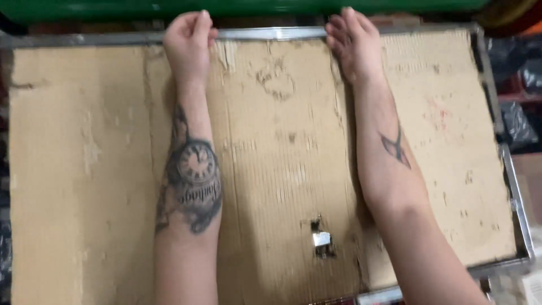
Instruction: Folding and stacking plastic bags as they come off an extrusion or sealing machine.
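Worn cardboard (282, 169) in metal frame (271, 35); left hand (188, 42) curled at far edge; right hand (353, 42) flat, fingers together.

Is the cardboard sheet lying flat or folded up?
Spread flat: the cardboard sheet fills the metal frame. Left hand and right hand rest at its far edge.

— What colour is the cardboard sheet (282, 158)?
— Tan-brown, ribbed with fine vertical lines, scuffed paler in patches, with a faint reddish smudge at the upper right.
— And around it?
— A grey metal frame (514, 186); a green band (254, 7) runs along the top edge of the picture.
— The arms?
— Dark grey-black tattoos, a clock face on the left forearm (192, 175).
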